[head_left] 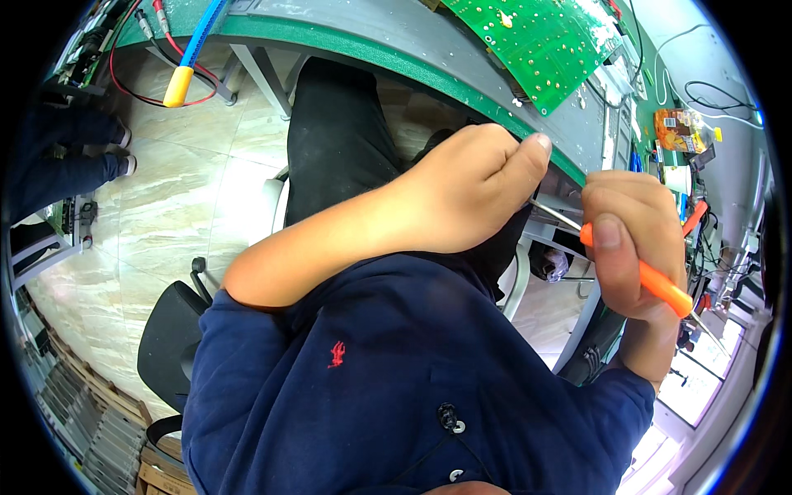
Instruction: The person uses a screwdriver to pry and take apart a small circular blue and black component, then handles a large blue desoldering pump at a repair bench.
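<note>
My right hand (634,239) is wrapped round the orange handle of a screwdriver (662,285), thumb pressed along it. From the handle a thin metal shaft slants toward my left hand (487,186), and its tip is hidden near that fist. The left fingers are curled with the thumb laid over them; whatever they hold, if anything, cannot be seen. Both hands are up in front of my chest, close to the bench edge. Beyond them a large green circuit board (549,49) lies on the grey bench top (379,35).
A blue tool with a yellow end (179,87) and red and black leads hang over the bench at the far left. A bottle with a yellow cap (683,132) stands at right among cables. Another person's legs (70,165) are at left, near a black chair (172,342).
</note>
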Demonstrator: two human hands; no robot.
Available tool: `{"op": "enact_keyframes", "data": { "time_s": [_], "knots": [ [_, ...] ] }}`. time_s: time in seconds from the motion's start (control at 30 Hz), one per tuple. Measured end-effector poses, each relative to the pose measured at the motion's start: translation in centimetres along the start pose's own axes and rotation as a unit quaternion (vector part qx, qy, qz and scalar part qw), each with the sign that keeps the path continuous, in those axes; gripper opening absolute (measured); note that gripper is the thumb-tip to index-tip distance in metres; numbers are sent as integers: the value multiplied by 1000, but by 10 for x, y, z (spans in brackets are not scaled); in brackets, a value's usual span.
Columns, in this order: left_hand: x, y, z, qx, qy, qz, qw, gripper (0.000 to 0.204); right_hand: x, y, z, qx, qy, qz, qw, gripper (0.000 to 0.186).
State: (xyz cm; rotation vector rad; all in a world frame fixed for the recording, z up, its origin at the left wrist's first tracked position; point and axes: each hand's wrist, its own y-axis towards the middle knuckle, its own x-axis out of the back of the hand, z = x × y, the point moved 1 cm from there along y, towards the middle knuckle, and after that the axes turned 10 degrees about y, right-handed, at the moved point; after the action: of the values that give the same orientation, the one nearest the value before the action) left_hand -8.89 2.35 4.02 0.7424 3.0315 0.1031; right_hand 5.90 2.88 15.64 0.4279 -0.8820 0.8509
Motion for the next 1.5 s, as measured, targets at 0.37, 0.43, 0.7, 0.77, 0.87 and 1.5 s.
{"op": "enact_keyframes", "data": {
  "time_s": [0.37, 0.43, 0.7, 0.77, 0.87, 1.5],
  "knots": [
    [11, -3, -6, -148, 123, -117, 974, 49, -2, 3, -6, 0, 75, -78, 994, 29],
    [14, -5, -8, -180, 103, -148, 967, 49, -9, 1, -8, -12, 138, -135, 981, 34],
    [12, 3, 3, -290, 107, -214, 926, 47, -29, -6, -8, -106, 324, -239, 909, 39],
    [12, 6, 4, -334, 126, -217, 908, 46, -26, -6, -4, -104, 322, -235, 911, 38],
    [14, 9, 6, -367, 93, -170, 910, 44, -23, -5, -6, -45, 311, -198, 929, 36],
    [16, 0, -3, -366, 124, -124, 914, 33, -22, -4, -10, 29, 269, -217, 938, 37]
  ]
}}
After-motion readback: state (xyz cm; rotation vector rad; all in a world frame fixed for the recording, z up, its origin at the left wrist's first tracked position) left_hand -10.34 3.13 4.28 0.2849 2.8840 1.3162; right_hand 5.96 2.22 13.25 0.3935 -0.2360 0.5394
